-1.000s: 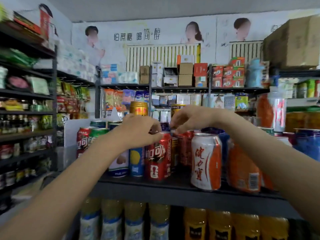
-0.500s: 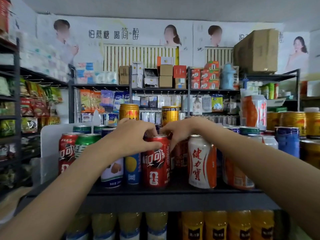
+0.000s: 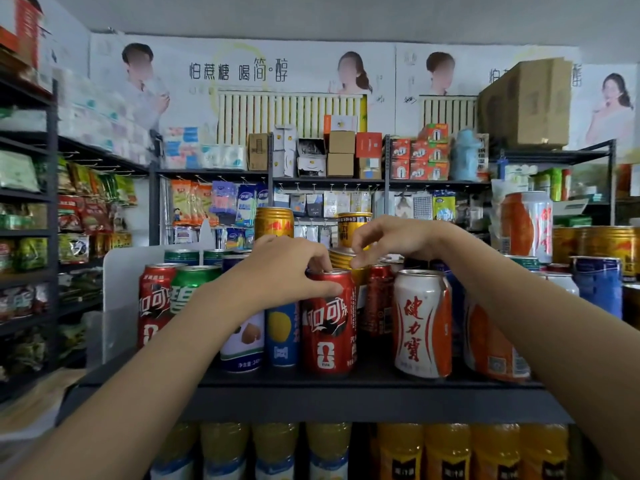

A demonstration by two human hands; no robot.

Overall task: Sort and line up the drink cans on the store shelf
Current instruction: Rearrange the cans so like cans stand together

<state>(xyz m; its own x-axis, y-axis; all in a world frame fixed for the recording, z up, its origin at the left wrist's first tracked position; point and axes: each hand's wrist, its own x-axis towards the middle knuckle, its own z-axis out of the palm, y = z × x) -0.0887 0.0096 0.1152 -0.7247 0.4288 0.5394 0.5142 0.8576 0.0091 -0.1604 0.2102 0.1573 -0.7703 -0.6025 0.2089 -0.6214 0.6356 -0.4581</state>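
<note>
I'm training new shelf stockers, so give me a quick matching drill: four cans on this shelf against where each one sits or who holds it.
Things:
1. red cola can
2. gold can
3. white and orange can
4. green can

States:
A. stands free at the front, right of both hands
B. pinched at the rim by the right hand
C. gripped at the top by the left hand
D. near the white divider, on the left

Pairs: 1-C, 2-B, 3-A, 4-D

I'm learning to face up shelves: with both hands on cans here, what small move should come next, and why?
Probably lift the gold can clear with the right hand, which pinches its top. It sits wedged behind the red cola can that the left hand grips, among mixed brands, so it needs regrouping.
</note>
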